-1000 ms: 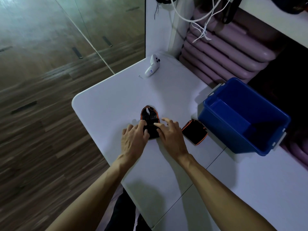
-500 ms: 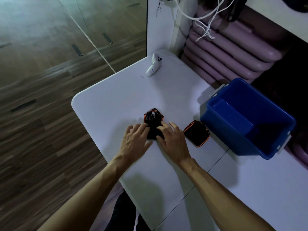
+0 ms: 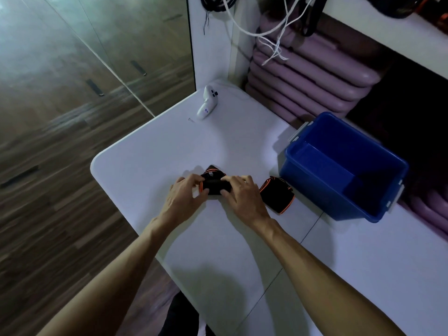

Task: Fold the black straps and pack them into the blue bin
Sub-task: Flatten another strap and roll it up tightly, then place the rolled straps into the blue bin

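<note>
A black strap with orange edging (image 3: 214, 184) lies on the white table (image 3: 150, 161), partly rolled up. My left hand (image 3: 185, 196) grips its left end and my right hand (image 3: 242, 197) grips its right end, fingers curled over the roll. A second black strap (image 3: 277, 196), folded, rests on the table just right of my right hand. The blue bin (image 3: 303, 175) stands further right, and I see nothing inside it.
A white handheld controller (image 3: 207, 105) lies at the table's far edge, with a small screw (image 3: 191, 120) beside it. Purple mats (image 3: 310, 78) are stacked behind the bin. White cords (image 3: 274, 32) hang above. The table's left edge drops to a wooden floor.
The strap was lying flat and longer under my fingers; now both hands have rolled it up from the near end into a short bundle.
</note>
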Demonstrator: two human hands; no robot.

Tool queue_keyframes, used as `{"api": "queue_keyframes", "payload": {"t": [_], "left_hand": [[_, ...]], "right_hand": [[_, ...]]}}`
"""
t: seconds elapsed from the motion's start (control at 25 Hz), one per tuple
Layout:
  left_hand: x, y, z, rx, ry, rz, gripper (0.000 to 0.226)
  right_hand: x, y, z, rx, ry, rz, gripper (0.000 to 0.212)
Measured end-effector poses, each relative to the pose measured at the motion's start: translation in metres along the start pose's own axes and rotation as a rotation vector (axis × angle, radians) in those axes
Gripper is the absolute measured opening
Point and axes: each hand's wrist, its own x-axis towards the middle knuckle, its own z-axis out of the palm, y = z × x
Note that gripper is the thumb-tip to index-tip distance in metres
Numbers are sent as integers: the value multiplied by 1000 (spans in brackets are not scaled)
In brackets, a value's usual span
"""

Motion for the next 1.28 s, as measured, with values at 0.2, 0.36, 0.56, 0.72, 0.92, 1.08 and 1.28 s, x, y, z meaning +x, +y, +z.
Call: {"api": "queue_keyframes", "payload": {"t": [0.2,0.36,0.56,0.72,0.92,1.08,1.28], "left_hand": [[31,-9,-9,-265,-78,-135,16],[36,-8,-19,-397,-222,-66,45],[5,5,0,-115,-238,428,55],[-30,43,40,-82,-328,667,50],[-56,84,83,-87,-379,788,62],[-71,113,111,-4,-403,893,58],[-76,140,117,127,-377,1042,43]], "right_hand": [[24,5,11,211,-127,105,34],[20,4,-5,481,-224,202,45],[-37,1,-12,395,-143,207,67],[-115,18,-22,345,-19,303,49],[-176,48,-33,249,69,355,39],[-225,54,-48,96,207,423,50],[-248,63,-56,151,284,462,39]]}}
